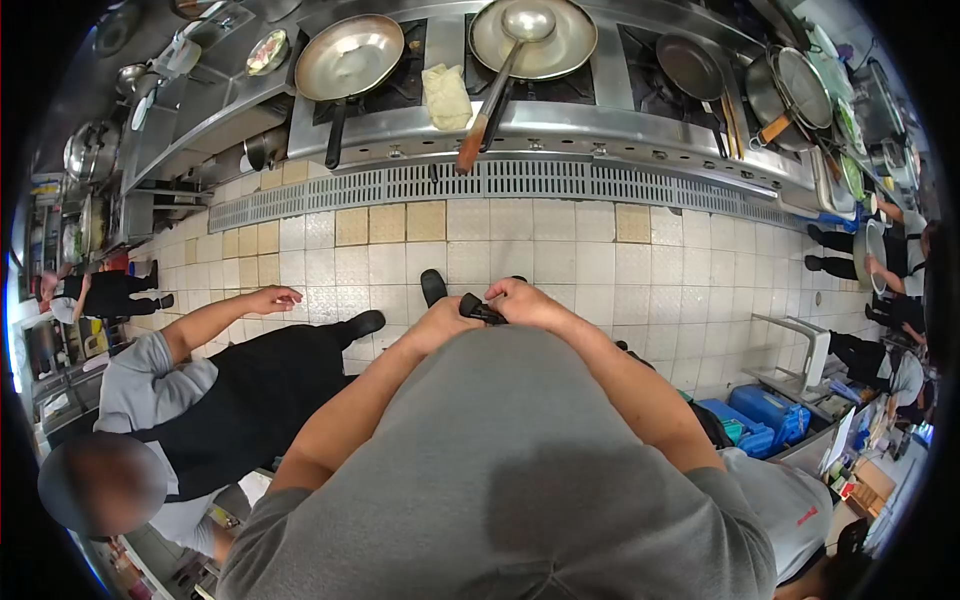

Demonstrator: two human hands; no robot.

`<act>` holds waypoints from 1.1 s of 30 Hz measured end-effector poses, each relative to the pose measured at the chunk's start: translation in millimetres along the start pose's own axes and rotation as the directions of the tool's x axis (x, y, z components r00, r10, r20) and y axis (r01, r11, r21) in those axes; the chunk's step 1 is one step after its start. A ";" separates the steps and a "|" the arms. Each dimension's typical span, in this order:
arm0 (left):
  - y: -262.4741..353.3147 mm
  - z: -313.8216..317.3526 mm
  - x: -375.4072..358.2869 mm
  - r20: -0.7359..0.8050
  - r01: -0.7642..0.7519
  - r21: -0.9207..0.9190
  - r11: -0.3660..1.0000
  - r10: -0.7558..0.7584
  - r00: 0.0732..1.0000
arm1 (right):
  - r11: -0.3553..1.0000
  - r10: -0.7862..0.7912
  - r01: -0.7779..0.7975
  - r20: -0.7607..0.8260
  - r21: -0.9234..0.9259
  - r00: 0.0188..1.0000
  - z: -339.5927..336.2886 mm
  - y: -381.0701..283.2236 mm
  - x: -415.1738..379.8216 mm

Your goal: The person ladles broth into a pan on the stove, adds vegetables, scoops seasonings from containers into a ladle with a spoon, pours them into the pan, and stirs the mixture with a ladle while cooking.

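- Left hand (440,322): held at belly height in front of the grey shirt, fingers curled shut around the near end of a small black oblong object (481,309).
- Right hand (528,302): just beside the left, fingers folded down over the far end of the same object; both hands are clamped on it and touch each other.
- Small black oblong object: lies between the two hands, long axis running roughly left to right and tilted a little; only its middle shows, so what it is cannot be told. Neither hand is nearer; each covers one end.
- Floor of pale square tiles (560,250): below the hands, with a long metal drain grate (500,180) at the foot of the range.
- Stainless steel cooking range (560,120): well apart from the hands, across the floor.
- Round steel wok, left burner (348,58): nothing seen in it; dark handle points toward the floor.
- Round steel wok, middle burner (555,45): holds a steel ladle with a wooden handle (497,80), bowl inside, handle over the range edge.
- Pale folded cloth (446,96): on the range between the two woks.
- Dark frying pan (687,65): on the right burner, seemingly empty.
- Co-worker in a grey shirt and black apron (200,400): to the left, one arm stretched out.
- Blue plastic crates (760,415): low on the right.
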State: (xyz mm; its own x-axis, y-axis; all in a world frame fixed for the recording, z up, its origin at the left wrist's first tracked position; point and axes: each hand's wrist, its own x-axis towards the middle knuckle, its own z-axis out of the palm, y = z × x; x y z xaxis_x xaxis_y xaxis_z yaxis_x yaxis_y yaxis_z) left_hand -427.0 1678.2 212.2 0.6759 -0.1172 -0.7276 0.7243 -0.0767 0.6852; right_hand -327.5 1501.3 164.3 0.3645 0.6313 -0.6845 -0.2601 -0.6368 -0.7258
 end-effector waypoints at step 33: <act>4.7 -7.2 18.1 0.149 -0.146 -0.010 0.989 0.145 0.978 | 0.977 0.032 -0.015 -0.077 0.214 0.997 -17.7 3.0 7.9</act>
State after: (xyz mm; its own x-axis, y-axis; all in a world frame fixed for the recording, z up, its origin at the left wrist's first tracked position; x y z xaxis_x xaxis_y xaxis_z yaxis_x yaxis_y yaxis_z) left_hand -410.4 1682.9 202.0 0.7463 -0.2729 -0.6071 0.6196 -0.0487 0.7834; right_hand -309.6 1496.6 157.9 0.4235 0.5751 -0.6999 -0.4508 -0.5364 -0.7135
